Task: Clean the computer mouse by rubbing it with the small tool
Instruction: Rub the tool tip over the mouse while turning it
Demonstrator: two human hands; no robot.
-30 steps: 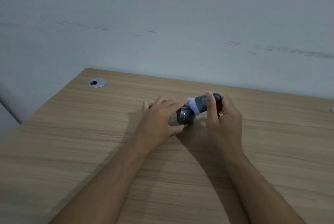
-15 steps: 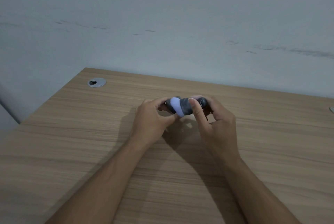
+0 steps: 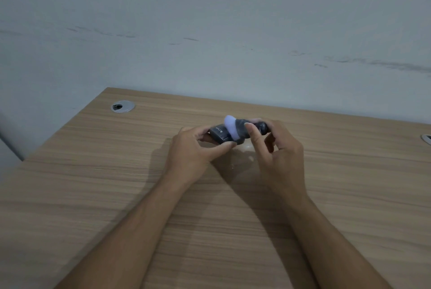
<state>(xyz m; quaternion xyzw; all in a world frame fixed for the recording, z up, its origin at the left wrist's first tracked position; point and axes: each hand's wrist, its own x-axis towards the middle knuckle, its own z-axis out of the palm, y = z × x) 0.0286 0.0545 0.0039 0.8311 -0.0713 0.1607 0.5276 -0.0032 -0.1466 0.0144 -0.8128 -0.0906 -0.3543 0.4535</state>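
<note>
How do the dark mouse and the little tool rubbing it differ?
The mouse is dark all over with pale lettering; the tool has a pale lilac tip. The mouse is pinched in the left hand, the tool in the right hand. The tool lies on top of the mouse. Both are held above the desk.

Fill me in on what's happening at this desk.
A person is cleaning a dark computer mouse at a wooden desk. The left hand holds the mouse just above the desk, while the right hand grips a small tool and presses its pale lilac tip against the mouse. A round cable grommet sits at the far left of the desk.
</note>
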